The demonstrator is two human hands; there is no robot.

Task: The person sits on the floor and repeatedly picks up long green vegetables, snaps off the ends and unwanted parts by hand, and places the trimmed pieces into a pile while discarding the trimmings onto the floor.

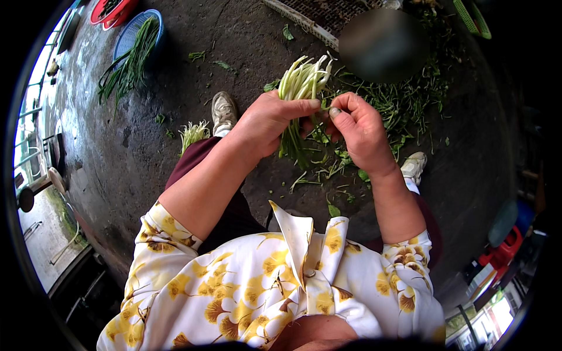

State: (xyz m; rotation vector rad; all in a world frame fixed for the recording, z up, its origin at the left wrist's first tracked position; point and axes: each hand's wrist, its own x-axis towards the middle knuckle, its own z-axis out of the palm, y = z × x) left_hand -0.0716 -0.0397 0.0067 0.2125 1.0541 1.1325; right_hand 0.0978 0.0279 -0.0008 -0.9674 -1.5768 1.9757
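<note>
My left hand [273, 120] is closed around a bunch of chive-like greens [304, 83]. The white stem ends fan out above the thumb, and the green leaves hang below the fist. Just right of the bunch, my right hand [359, 127] pinches a thin green strand [326, 106] between thumb and fingertips. Some right fingers are hidden behind the thumb and palm. On the ground beneath both hands lie loose stems and leaf scraps [333, 166]. A second bundle of pale-stemmed greens [193, 135] rests beside my left knee.
A blue plastic basket [130, 37] holds long dark green leaves [138, 61] drooping over its rim. Behind it stands a red basin [127, 12]. A heap of green trimmings [408, 105] spreads at the right, near a slatted crate [303, 22]. A dark round blurred object [383, 46] covers part of it.
</note>
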